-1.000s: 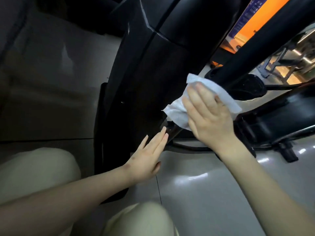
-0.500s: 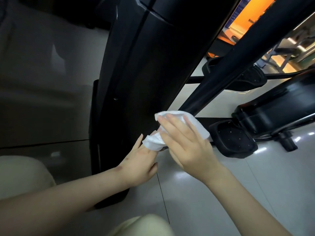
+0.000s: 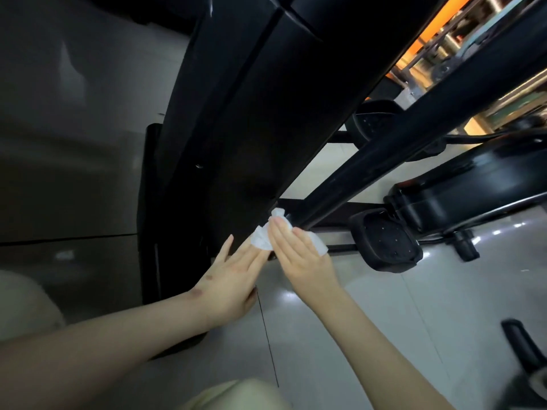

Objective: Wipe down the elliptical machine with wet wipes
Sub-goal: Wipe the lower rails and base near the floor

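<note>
Elliptical machine (image 3: pixel 251 128): the right hand (image 3: pixel 299 253) presses a bunched wipe (image 3: pixel 260 239) flat-fingered against its lower edge. The left hand (image 3: pixel 233 279) is open and empty. Spread the wipe flatter.

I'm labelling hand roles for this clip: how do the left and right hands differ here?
The right hand presses the wet wipe flat against the black housing's lower edge; the left hand holds nothing, its fingertips just reaching the wipe. The right hand sits higher in view than the left hand. Both have straight fingers.
</note>
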